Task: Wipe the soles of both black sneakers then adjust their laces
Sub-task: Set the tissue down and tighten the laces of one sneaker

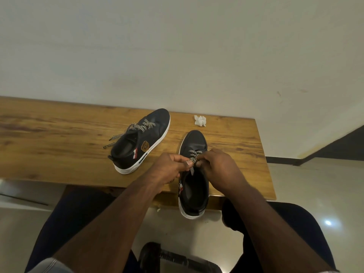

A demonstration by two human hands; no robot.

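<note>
Two black sneakers with white soles stand upright on a wooden table (59,134). The near sneaker (195,140) points away from me, its heel hanging over the table's front edge. My left hand (169,168) and my right hand (220,168) meet over its tongue, each pinching the black-and-white checked lace (192,161). A loose lace end hangs down between my hands into the shoe opening. The far sneaker (140,142) lies to the left, angled, with its untied laces trailing onto the table.
A crumpled white tissue (200,120) lies near the table's back edge, against the pale wall. The table's right end sits close beside the near sneaker. My legs are under the front edge, with a dark object (173,257) on the floor between them.
</note>
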